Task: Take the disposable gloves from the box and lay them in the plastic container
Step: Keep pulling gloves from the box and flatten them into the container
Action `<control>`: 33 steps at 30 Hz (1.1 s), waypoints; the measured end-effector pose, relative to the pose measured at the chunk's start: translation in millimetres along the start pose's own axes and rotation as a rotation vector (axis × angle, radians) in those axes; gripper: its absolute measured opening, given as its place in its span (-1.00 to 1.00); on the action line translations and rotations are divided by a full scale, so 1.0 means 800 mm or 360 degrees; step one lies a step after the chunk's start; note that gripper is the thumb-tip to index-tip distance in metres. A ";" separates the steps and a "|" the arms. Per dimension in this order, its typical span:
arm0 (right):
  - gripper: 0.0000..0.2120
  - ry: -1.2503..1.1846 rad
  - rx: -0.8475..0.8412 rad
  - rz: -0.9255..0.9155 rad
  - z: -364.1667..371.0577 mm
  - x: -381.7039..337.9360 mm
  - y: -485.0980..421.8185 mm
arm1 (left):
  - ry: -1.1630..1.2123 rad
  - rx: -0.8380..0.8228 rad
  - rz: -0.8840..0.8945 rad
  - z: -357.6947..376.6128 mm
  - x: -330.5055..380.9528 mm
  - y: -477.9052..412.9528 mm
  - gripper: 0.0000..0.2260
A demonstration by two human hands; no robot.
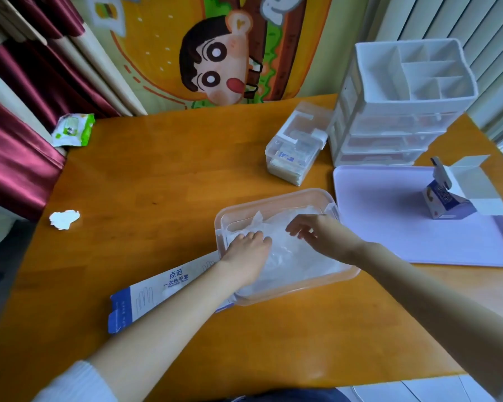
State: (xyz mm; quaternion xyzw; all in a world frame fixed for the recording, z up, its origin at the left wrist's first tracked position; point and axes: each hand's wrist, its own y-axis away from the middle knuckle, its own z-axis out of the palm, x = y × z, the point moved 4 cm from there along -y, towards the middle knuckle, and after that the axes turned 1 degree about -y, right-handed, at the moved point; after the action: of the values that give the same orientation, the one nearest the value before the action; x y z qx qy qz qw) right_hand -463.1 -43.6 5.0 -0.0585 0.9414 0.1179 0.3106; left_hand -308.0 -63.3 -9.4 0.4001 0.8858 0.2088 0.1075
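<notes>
A clear plastic container with a pinkish rim (276,198) stands on the wooden table, holding a thin pile of translucent disposable gloves (296,256). My left hand (246,250) lies palm down on the gloves at the container's left side, fingers fairly straight. My right hand (320,232) hovers over the gloves in the middle, fingers loosely curled and spread; no glove is clearly pinched. The flat white-and-blue glove box (157,291) lies on the table to the left, partly under my left forearm.
A lilac tray (389,216) with a small opened carton (453,195) sits right. Behind it is a white drawer organizer (395,111) and a clear lidded box (296,146). A crumpled tissue (64,219) and a wet-wipe pack (73,130) lie left.
</notes>
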 end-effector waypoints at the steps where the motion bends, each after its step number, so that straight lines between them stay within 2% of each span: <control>1: -0.72 0.0098 0.0065 -0.0059 0.002 -0.004 -0.003 | 0.0050 0.0071 -0.0050 -0.001 0.001 -0.004 -0.57; 3: -0.73 0.0235 0.0016 -0.0101 0.018 -0.005 -0.014 | 0.0049 0.0092 -0.0131 0.004 0.005 -0.016 -0.56; 7: -0.68 0.0459 -0.0273 0.0017 0.058 0.004 -0.037 | -0.0045 -0.0166 -0.0233 0.038 0.011 -0.034 -0.49; 15: -0.13 0.1042 -0.0560 0.0247 0.084 0.028 -0.044 | -0.0089 -0.0481 -0.0259 0.066 0.011 -0.045 -0.17; 18: -0.04 0.1216 -0.0584 0.0252 0.080 0.027 -0.041 | -0.0113 -0.0551 -0.0255 0.068 0.011 -0.047 -0.11; 22: -0.05 0.1266 -0.0621 0.0248 0.077 0.019 -0.041 | -0.0053 -0.0554 -0.0234 0.068 0.010 -0.048 -0.12; 25: -0.15 0.1091 -0.0641 0.0336 0.075 0.018 -0.042 | 0.0042 -0.0469 -0.0200 0.059 0.006 -0.041 -0.28; 28: -0.40 0.0859 -0.0617 0.0364 0.073 0.010 -0.038 | 0.0129 -0.0276 -0.0095 0.029 0.000 -0.023 -0.56; 30: -0.56 0.0829 -0.0502 0.0302 0.068 -0.009 -0.032 | 0.0296 -0.0002 -0.0054 0.002 -0.008 0.000 -0.62; 33: -0.62 0.0740 -0.0128 0.0183 0.058 -0.052 -0.027 | 0.0597 0.0560 -0.0111 -0.024 -0.032 0.046 -0.66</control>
State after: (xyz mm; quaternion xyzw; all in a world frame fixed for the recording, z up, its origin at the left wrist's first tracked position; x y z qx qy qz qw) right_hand -399.2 -51.1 -10.0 -0.0429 0.9839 0.1562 0.0757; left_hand -273.3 -66.6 25.4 0.3363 0.9262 0.1181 -0.1228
